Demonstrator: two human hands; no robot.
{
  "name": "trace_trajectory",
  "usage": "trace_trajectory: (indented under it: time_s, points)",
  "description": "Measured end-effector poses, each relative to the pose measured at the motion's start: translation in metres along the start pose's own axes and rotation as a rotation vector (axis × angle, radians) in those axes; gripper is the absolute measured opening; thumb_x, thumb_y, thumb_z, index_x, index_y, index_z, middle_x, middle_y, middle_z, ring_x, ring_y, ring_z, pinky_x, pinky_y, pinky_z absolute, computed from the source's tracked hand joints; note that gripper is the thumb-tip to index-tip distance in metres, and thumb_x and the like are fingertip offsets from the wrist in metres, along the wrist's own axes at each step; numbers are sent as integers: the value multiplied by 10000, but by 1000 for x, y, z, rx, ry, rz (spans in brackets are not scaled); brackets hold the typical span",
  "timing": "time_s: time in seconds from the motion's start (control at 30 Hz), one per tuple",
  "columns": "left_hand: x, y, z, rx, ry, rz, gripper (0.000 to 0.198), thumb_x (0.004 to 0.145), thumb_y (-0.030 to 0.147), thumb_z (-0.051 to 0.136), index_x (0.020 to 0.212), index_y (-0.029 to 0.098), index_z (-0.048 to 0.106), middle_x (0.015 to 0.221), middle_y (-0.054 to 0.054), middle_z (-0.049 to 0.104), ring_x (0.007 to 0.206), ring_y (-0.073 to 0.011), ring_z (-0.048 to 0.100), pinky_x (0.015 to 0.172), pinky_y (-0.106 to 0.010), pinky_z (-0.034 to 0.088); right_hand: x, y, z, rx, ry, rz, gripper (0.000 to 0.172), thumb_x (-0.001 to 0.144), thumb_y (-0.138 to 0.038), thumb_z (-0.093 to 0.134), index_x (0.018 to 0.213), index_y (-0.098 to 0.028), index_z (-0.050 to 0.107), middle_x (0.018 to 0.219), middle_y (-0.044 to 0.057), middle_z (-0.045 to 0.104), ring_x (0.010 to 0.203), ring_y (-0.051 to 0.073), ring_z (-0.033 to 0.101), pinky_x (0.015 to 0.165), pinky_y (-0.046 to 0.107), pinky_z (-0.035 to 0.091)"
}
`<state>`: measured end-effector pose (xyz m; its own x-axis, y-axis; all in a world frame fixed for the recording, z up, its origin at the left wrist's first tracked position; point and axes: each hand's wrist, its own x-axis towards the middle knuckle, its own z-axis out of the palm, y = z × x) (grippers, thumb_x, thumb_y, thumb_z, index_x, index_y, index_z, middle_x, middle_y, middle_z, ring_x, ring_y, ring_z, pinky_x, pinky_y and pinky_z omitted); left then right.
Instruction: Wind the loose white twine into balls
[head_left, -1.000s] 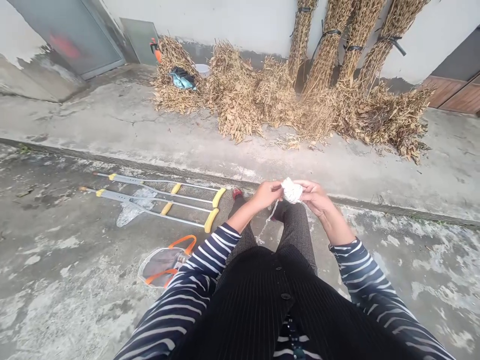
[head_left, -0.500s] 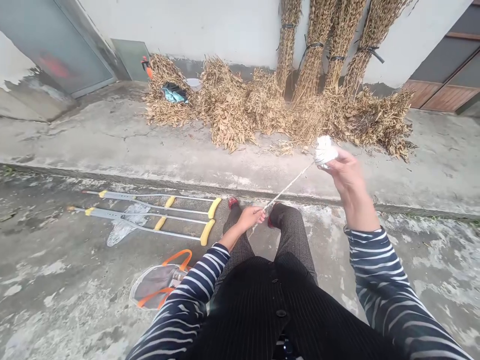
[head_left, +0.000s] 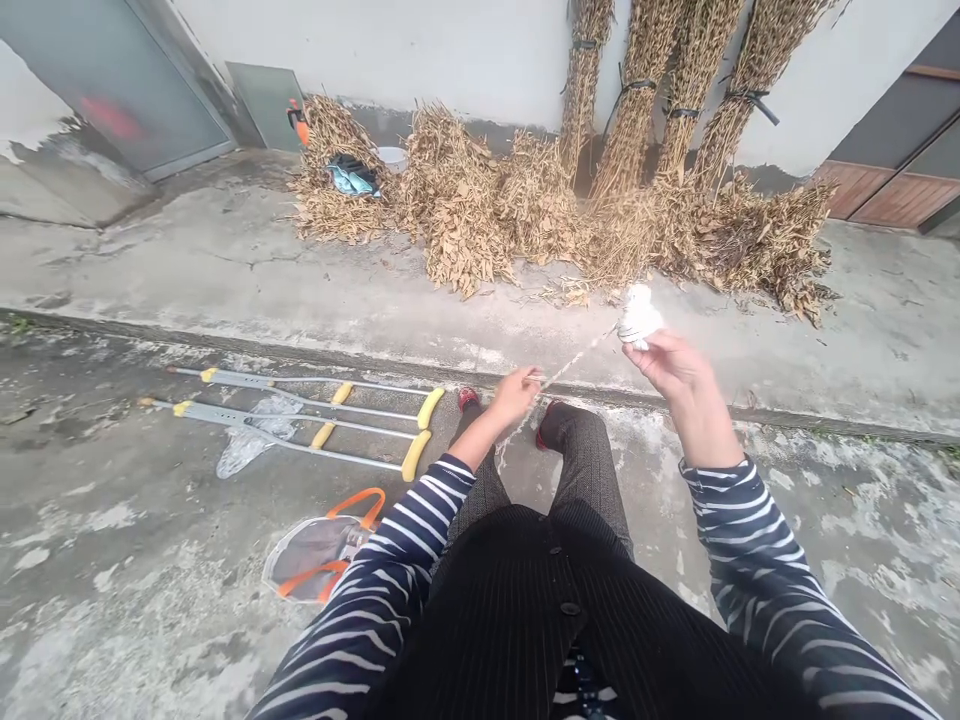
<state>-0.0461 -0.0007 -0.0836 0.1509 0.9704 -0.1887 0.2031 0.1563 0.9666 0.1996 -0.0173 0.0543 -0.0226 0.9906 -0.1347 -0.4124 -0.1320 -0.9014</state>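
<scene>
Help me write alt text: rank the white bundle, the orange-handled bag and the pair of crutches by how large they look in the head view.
1. pair of crutches
2. orange-handled bag, partly hidden
3. white bundle, in the right hand

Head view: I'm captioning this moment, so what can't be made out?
In the head view:
How the left hand grips the white cord: its fingers hide the contact.
White bundle's lower side: partly covered by the right hand.
Mesh bag's right side: behind the left sleeve.
Tops of the tied stalks: cut off by the upper edge.
</scene>
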Motion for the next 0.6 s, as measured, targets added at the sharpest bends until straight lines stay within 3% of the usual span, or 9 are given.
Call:
trace_trajectory:
  time_s: [0.1, 0.2, 0.27, 0.33, 0.4, 0.47, 0.6]
  points:
    - [-6, 23, 13, -294, -89, 155, 424, 868, 216, 667, 1287, 158, 638, 1436, -147, 601, 1223, -256, 624, 737, -284, 616, 3, 28, 7, 16, 1, 120, 473, 653, -20, 764, 1060, -262, 746, 865, -5, 774, 767, 145, 723, 698, 232, 648]
    - [-8, 49, 26, -418, -171, 216, 425, 826, 223, 736, 1235, 142, 654, 1212, -129, 716, 1030, -216, 693, 734, -294, 620, 5, 52, 13, 3, -38, 151, 337, 629, -52, 797, 914, -222, 742, 860, 3, 773, 758, 153, 719, 711, 256, 651]
    - [-9, 58, 30, -403, -184, 170, 350, 818, 192, 734, 1153, 109, 677, 891, -74, 749, 758, -153, 692, 659, -266, 593, 4, 61, 15, -1, -73, 136, 338, 603, -81, 827, 898, -217, 730, 844, 1, 769, 745, 158, 719, 717, 274, 655]
    - [-12, 60, 30, -357, -171, 131, 220, 836, 182, 705, 1036, 90, 699, 675, -16, 687, 572, -105, 627, 578, -226, 545, 1, 64, 14, 1, -100, 125, 419, 585, -103, 843, 966, -235, 727, 830, -9, 765, 724, 157, 715, 712, 279, 654]
    - [-16, 60, 28, -313, -176, 137, 121, 857, 205, 687, 894, 90, 702, 616, -4, 658, 502, -81, 585, 525, -200, 503, -2, 64, 12, 11, -108, 121, 508, 577, -116, 850, 1045, -264, 721, 836, -18, 764, 727, 155, 712, 708, 270, 645]
    - [-19, 61, 26, -281, -209, 152, 164, 875, 238, 673, 786, 100, 682, 613, -9, 657, 475, -67, 564, 496, -187, 477, -4, 65, 10, 23, -99, 115, 564, 573, -130, 855, 1097, -285, 716, 854, -18, 764, 748, 159, 710, 711, 265, 634]
    - [-21, 63, 20, -238, -290, 117, 208, 883, 251, 648, 729, 111, 643, 600, -11, 651, 473, -63, 573, 466, -164, 439, -3, 69, 5, -3, -60, 76, 601, 549, -178, 863, 1120, -297, 716, 891, -4, 768, 784, 193, 714, 724, 313, 629]
